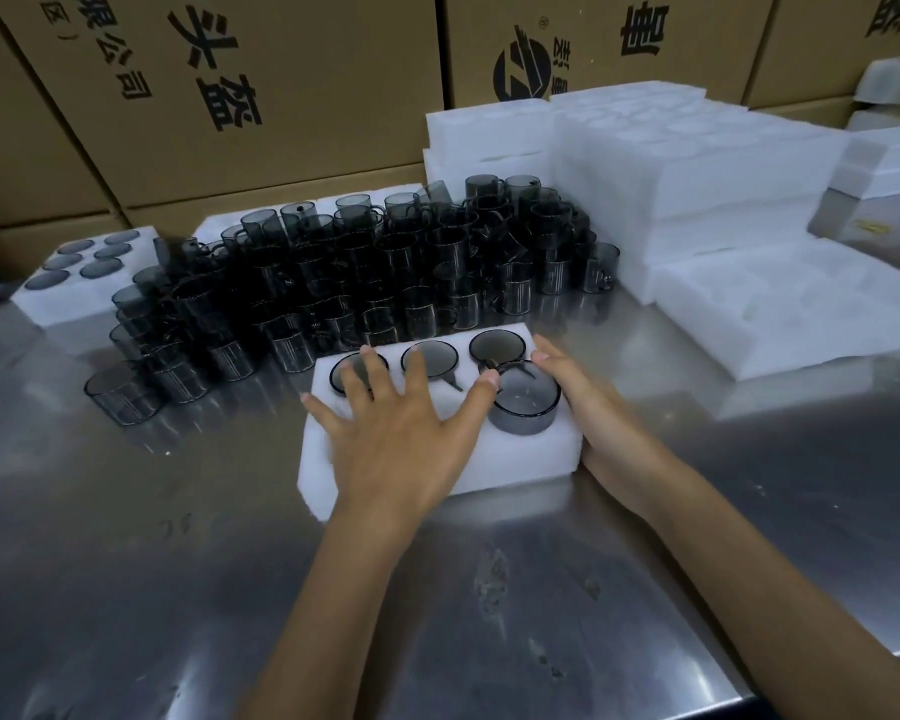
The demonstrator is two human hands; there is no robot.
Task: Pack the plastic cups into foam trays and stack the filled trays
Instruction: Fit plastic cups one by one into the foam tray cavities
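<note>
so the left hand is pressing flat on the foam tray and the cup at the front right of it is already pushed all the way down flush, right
Not quite. The head view shows the left hand flat on the foam tray, but the front-right cup is not flush: it stands up out of its hole, well above the foam, while the back-row cups sit level. The right hand lies against the tray's right side beside it.

Dim, glare on steel table (489,589); edges seemingly warped.
</note>
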